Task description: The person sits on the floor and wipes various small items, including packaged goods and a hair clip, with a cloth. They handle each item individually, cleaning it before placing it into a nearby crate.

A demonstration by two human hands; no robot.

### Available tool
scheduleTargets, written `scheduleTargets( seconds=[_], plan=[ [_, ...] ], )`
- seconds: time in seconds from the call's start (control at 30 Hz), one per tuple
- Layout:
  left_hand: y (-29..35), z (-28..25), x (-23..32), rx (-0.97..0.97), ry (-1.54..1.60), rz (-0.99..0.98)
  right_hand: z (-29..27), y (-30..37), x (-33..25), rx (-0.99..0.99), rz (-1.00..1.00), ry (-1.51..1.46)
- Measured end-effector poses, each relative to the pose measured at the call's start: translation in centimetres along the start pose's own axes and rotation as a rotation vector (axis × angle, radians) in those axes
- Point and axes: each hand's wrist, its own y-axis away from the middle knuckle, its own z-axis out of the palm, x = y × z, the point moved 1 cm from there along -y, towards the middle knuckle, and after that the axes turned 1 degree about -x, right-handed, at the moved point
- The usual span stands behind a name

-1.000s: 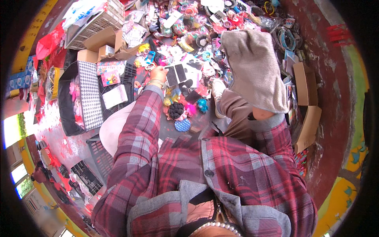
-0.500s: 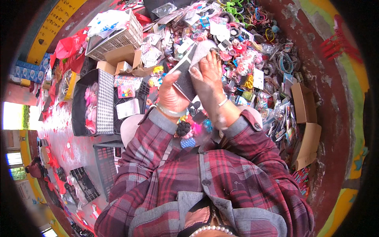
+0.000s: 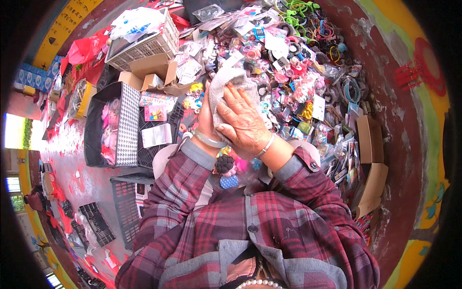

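Note:
A light grey cloth [image 3: 226, 81] is spread under my right hand [image 3: 244, 119], whose palm presses it flat against my left hand [image 3: 205, 117]. The right fingers lie over the cloth with the thumb apart, keeping it in place. Behind the cloth, the left hand supports a flat, dark-faced thing with a pale edge, which only the earlier frame shows clearly; now it is covered. Below the wrists sit a dark braided hair tie [image 3: 224, 164], some pink fluff [image 3: 240, 164] and a blue dotted piece [image 3: 229, 181].
A large heap of hair accessories [image 3: 293, 72] spreads ahead and to the right. Left of me stand a houndstooth fabric box [image 3: 129, 126], an opened cardboard box [image 3: 151, 67] and a pale plastic crate [image 3: 166, 41]. Another cardboard box [image 3: 370, 139] is at the right by the wall.
The cloth and my right hand have shifted left and now cover the dark flat thing. My left hand has turned more upright, with its thumb no longer on the dark face.

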Motion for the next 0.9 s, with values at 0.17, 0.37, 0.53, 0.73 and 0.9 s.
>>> scheduleTargets(
  seconds=[0.17,0.37,0.53,0.73,0.9],
  plan=[
    [0.0,1.1,-0.1,0.039,0.100,-0.077,1.7,-1.2,1.4,0.132,0.066,0.033],
    [0.8,-0.2,0.5,0.133,-0.030,-0.102,3.7,-2.9,5.0,0.300,0.264,-0.032],
    [1.2,0.2,2.0,0.014,0.106,-0.075,3.7,-2.8,4.6,0.315,0.300,-0.003],
    [0.7,-2.0,3.8,0.025,0.074,-0.053,4.1,-1.4,-1.3,-0.024,0.048,-0.064],
    [1.5,-4.5,0.8,-0.124,0.022,0.065,3.6,-2.4,0.0,0.047,-0.015,-0.035]
  ],
)
